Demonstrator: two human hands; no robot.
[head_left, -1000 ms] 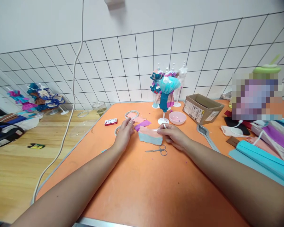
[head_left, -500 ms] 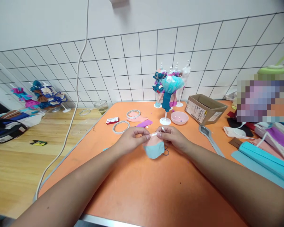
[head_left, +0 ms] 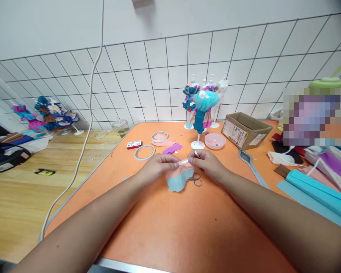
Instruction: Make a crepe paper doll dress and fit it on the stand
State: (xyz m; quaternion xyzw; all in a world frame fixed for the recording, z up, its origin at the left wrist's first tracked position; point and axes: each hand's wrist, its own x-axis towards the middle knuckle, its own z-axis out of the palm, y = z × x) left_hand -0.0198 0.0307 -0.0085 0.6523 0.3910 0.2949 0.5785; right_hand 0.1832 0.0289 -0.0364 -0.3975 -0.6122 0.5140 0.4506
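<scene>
Between my two hands hangs a small piece of crepe paper (head_left: 177, 182), pink above and light blue below, with a white strip (head_left: 183, 162) along its top edge. My left hand (head_left: 160, 167) pinches the left end of that edge, and my right hand (head_left: 206, 163) pinches the right end. A short white bit sticks out between the right fingers; I cannot tell what it is. Small scissors (head_left: 197, 180) lie on the table just behind the paper, their blades partly hidden by it. A doll stand in a teal paper dress (head_left: 201, 110) is behind my right hand.
Two tape rolls (head_left: 144, 152), pink and purple paper scraps (head_left: 172, 148) and a red-and-white box (head_left: 134, 144) lie left on the orange table (head_left: 170, 235). A pink bowl (head_left: 215, 141), a cardboard box (head_left: 246, 131) and blue crepe paper (head_left: 315, 193) are right. A white cable (head_left: 83, 144) hangs left.
The lower part of the crepe paper has swung left, showing more of the scissors behind it. Both hands keep their pinch at nearly the same place.
</scene>
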